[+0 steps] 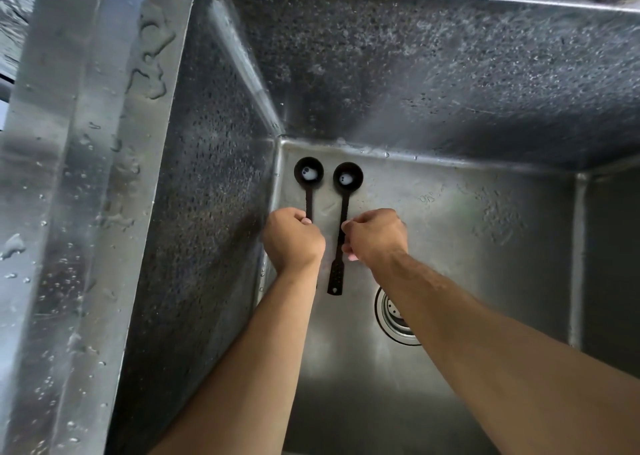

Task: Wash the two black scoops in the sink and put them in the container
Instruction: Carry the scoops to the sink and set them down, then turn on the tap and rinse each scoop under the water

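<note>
Both forearms down in the sink (pixel 221 184), left hand (pixel 292 241) and right hand (pixel 375 238) each apparently in a curled grip on a black scoop (pixel 309 182) (pixel 346 191).

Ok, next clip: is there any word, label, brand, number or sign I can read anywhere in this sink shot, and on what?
None readable.
The two black long-handled scoops, left one and right one, show only a dotted texture on their handles.
The stainless steel sink and its round drain strainer show no legible marking.
</note>
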Tool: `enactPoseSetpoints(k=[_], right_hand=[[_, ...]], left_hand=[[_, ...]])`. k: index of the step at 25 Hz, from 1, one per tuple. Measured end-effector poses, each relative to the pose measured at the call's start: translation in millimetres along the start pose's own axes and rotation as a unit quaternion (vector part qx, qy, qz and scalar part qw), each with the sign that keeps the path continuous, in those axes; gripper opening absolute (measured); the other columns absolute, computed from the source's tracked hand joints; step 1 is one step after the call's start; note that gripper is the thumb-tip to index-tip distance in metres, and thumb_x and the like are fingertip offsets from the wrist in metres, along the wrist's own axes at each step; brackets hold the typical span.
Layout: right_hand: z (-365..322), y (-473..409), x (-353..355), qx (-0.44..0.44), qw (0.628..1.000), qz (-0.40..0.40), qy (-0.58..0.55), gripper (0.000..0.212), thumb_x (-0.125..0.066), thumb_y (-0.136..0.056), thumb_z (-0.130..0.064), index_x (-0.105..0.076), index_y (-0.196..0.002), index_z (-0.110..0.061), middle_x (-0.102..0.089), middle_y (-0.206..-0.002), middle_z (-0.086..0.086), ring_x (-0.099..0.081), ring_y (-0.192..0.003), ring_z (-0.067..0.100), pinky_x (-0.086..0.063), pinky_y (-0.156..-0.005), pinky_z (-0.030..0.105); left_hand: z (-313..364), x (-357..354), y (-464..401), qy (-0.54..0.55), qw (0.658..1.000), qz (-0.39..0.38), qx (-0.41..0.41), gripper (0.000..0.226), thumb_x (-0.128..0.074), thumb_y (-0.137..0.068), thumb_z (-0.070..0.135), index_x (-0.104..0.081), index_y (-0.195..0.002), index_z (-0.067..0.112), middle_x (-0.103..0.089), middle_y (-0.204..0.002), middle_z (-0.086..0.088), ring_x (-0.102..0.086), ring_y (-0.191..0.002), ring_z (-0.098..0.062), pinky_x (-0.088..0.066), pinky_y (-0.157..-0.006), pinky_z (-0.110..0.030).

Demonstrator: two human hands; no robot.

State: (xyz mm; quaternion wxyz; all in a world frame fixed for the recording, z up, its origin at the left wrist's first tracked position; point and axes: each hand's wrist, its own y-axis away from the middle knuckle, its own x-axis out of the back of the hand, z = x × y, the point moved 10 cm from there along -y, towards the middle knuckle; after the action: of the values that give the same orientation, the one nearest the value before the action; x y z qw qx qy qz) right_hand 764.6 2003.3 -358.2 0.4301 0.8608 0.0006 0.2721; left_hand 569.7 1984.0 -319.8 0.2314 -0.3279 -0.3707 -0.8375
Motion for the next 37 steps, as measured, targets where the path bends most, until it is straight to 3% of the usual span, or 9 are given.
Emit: enactPoseSetpoints(k=[5,7,9,11,14,16,19,29,37], right_hand=[[-1.6,4.2,6.7,0.02,1.0,-0.002,0.024,0.03,-0.066,-0.092,-0.027,-0.076,-0.069,-0.011,-0.075,-0.065,0.006,-0.075,-0.067,0.024,-0.065,-0.07,0.037],[-5.6,9.7,10.5,0.04,0.999,-0.002,0.025,0.034,-0.062,-0.093,-0.036,-0.077,-0.073,-0.013,-0.076,-0.067,0.004,-0.074,-0.067,0.023,-0.064,-0.067,0.035],[-13.0,18.2,18.1,0.084,0.996,0.013,0.031,0.031,-0.059,-0.095,-0.041,-0.077,-0.099,-0.015,-0.078,-0.09,0.004,-0.072,-0.082,0.022,-0.062,-0.078,0.035],[-21.9,28.9,27.7,0.161,0.981,0.028,0.104,0.05,-0.056,-0.096,-0.045,-0.057,-0.138,-0.017,-0.064,-0.132,0.006,-0.059,-0.12,0.023,-0.049,-0.105,0.039],[-29.8,52.1,43.9,0.241,0.925,0.019,0.294,0.079,-0.041,-0.096,-0.06,-0.012,-0.161,-0.026,-0.014,-0.17,0.003,-0.008,-0.156,0.028,-0.009,-0.126,0.05],[-23.2,63.7,62.4,0.238,0.894,0.006,0.379,0.083,-0.028,-0.094,-0.07,0.004,-0.161,-0.033,0.009,-0.171,0.001,0.011,-0.156,0.029,0.004,-0.124,0.056],[-17.1,85.5,94.9,0.221,0.869,0.019,0.443,0.085,-0.016,-0.091,-0.077,0.011,-0.16,-0.034,0.018,-0.169,0.004,0.015,-0.155,0.034,0.006,-0.123,0.06],[-37.0,192.3,210.2,0.225,0.869,0.111,0.426,0.09,-0.019,-0.089,-0.08,0.006,-0.161,-0.033,0.015,-0.17,0.006,0.013,-0.156,0.035,0.005,-0.123,0.061],[-77.7,232.8,288.3,0.263,0.88,0.157,0.362,0.08,-0.039,-0.097,-0.062,-0.012,-0.161,-0.022,-0.004,-0.171,0.01,0.0,-0.157,0.033,-0.002,-0.125,0.055]], left_hand=[[0.2,-0.2,0.5,-0.013,1.0,0.0,-0.005,0.026,-0.055,-0.091,-0.002,-0.074,-0.093,0.015,-0.062,-0.082,-0.007,-0.055,-0.077,-0.024,-0.046,-0.067,-0.03],[2.5,3.4,5.9,-0.021,1.0,0.013,-0.012,0.02,-0.055,-0.097,0.01,-0.072,-0.108,0.008,-0.07,-0.104,-0.013,-0.063,-0.093,-0.031,-0.048,-0.077,-0.035],[6.3,7.2,14.9,-0.038,0.998,0.023,-0.034,0.028,-0.054,-0.099,0.022,-0.065,-0.119,0.006,-0.065,-0.12,-0.013,-0.061,-0.11,-0.032,-0.047,-0.086,-0.037],[17.7,8.5,32.0,-0.073,0.992,0.022,-0.105,0.036,-0.053,-0.097,0.029,-0.06,-0.126,0.008,-0.06,-0.123,-0.012,-0.057,-0.114,-0.033,-0.045,-0.091,-0.04],[36.2,4.5,64.8,-0.176,0.957,-0.01,-0.229,0.054,-0.051,-0.096,0.036,-0.046,-0.143,0.012,-0.053,-0.138,-0.013,-0.047,-0.128,-0.033,-0.039,-0.106,-0.044],[38.3,3.1,80.9,-0.245,0.935,-0.045,-0.254,0.063,-0.047,-0.096,0.043,-0.033,-0.151,0.016,-0.038,-0.154,-0.016,-0.033,-0.143,-0.034,-0.028,-0.116,-0.047],[42.0,13.3,96.5,-0.291,0.916,-0.085,-0.262,0.07,-0.039,-0.097,0.052,-0.02,-0.156,0.02,-0.02,-0.164,-0.016,-0.016,-0.151,-0.036,-0.018,-0.12,-0.054],[135.2,87.9,187.4,-0.347,0.855,-0.053,-0.383,0.074,-0.03,-0.096,0.061,-0.018,-0.157,0.02,-0.014,-0.165,-0.018,-0.007,-0.153,-0.036,-0.01,-0.122,-0.057],[230.0,110.7,238.0,-0.369,0.819,-0.021,-0.439,0.083,-0.028,-0.094,0.068,-0.006,-0.158,0.02,-0.001,-0.166,-0.019,-0.001,-0.153,-0.037,-0.005,-0.122,-0.058]])
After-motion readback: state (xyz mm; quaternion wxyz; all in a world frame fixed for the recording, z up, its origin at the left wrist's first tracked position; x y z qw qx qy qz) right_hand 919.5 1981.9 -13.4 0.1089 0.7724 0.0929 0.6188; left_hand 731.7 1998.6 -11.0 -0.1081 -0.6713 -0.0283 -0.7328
